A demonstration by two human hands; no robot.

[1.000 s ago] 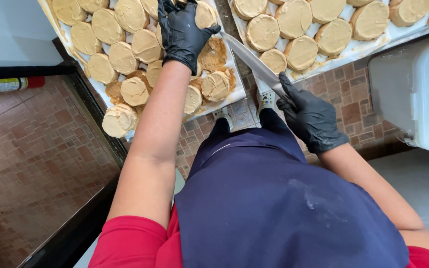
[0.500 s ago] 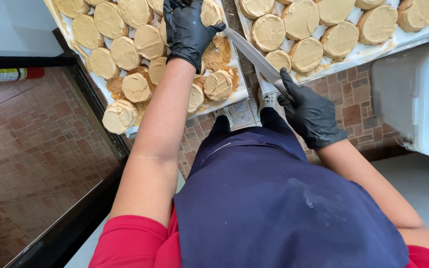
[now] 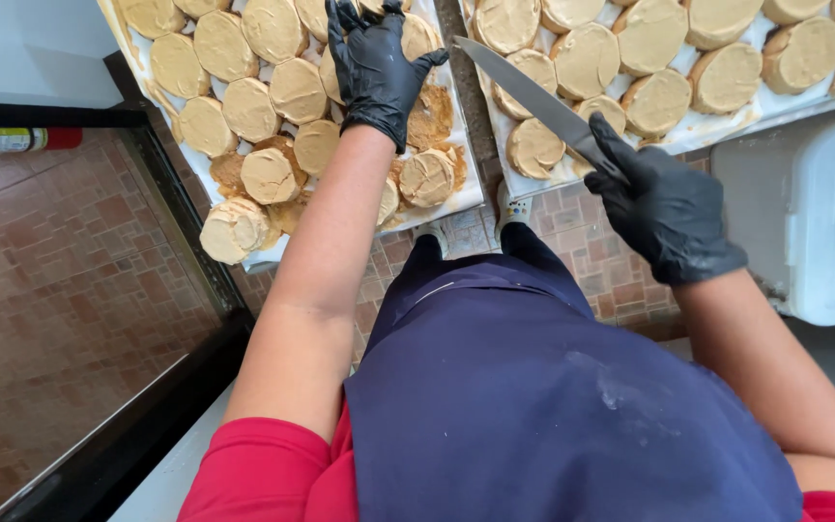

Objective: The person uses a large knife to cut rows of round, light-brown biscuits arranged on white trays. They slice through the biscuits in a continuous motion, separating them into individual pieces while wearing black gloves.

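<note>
1. Currently, head view: the left hand (image 3: 376,68), in a black glove, lies palm-down with fingers spread over the frosted rounds (image 3: 273,92) on the left tray (image 3: 464,198); it presses or steadies them and grips nothing that can be seen, though its fingertips run to the top edge of the picture

2. The right hand (image 3: 664,208), also gloved in black, is clenched around the handle of a long knife (image 3: 533,97); the blade points up and to the left, lifted above the gap between the two trays, its tip near the left hand's thumb but apart from it

3. Change noted against the earlier pictures: the right hand has drawn back and risen, so the knife now stands clearer of the left tray, where half a second ago the blade ran close under the left hand; the left hand has stayed on the same cluster of rounds

4. Judgement: a pass of the blade appears finished, and the knife is out of contact with any round

5. Near edge of the left tray: several rounds (image 3: 427,174) lie tilted and smeared with brown filling, one (image 3: 234,230) hanging over the rim

6. The right tray (image 3: 775,106) carries tidy frosted rounds (image 3: 587,58), untouched; a dark blue apron (image 3: 553,406) and a brick floor (image 3: 60,280) fill the rest
</note>
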